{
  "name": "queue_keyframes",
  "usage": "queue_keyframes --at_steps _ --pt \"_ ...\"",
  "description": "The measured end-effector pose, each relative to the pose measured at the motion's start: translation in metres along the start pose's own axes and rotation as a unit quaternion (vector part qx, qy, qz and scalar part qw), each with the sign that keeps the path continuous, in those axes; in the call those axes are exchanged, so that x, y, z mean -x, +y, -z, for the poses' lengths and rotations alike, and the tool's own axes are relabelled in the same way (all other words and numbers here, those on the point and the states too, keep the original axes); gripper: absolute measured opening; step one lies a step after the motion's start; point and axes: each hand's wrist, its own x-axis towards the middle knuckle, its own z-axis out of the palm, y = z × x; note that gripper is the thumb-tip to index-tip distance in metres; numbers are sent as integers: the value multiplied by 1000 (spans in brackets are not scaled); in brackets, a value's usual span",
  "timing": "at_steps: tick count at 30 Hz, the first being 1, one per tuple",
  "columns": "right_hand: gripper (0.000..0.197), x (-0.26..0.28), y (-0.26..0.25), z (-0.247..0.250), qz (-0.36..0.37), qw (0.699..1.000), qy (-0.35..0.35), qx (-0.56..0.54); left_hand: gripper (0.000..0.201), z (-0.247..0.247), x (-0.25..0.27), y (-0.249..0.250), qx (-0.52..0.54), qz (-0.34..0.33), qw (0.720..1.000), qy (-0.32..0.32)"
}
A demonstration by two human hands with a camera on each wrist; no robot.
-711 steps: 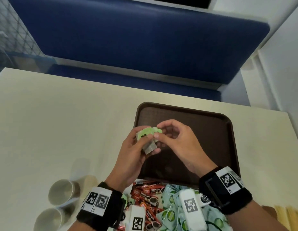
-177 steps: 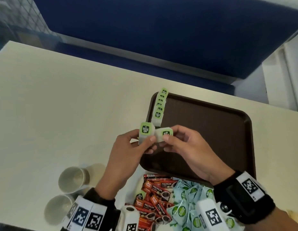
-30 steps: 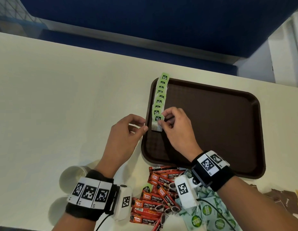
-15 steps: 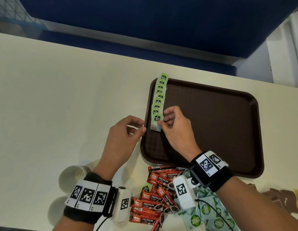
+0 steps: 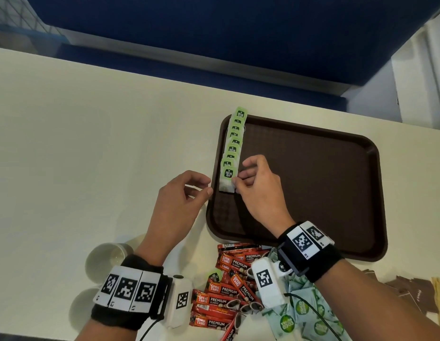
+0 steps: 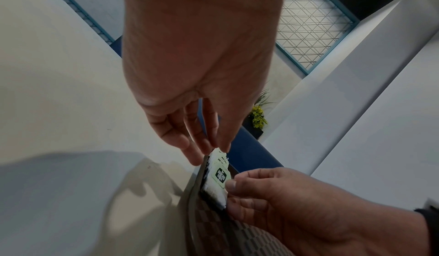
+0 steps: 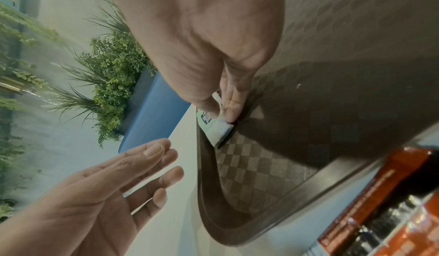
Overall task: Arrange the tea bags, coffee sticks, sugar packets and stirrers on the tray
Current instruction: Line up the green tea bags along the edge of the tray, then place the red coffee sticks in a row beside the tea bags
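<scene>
Café or canteen booth, blue padded bench (image 5: 214,33), cream table (image 5: 91,143), brown serving tray (image 5: 312,180), planter greenery (image 7: 114,68)

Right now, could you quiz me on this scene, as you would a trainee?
1. True or false: the right hand pinches the nearest tea bag of the row.
2. Where do the coffee sticks lie? A on the tray; B on the table, beside the tray's near edge.
3. Fill in: the left hand holds ____.

Key: 1 true; 2 B; 3 nothing.
</scene>
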Motion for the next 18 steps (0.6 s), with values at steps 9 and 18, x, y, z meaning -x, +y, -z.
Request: queue_keyframes --at_steps 9,18 --pt "38 20 -1 16 47 997 17 50 9 -1 16 -3 -1 14 1000 -12" --pt "30 129 8 41 83 965 -199 148 14 -19 84 -19 -84 -8 993 -79"
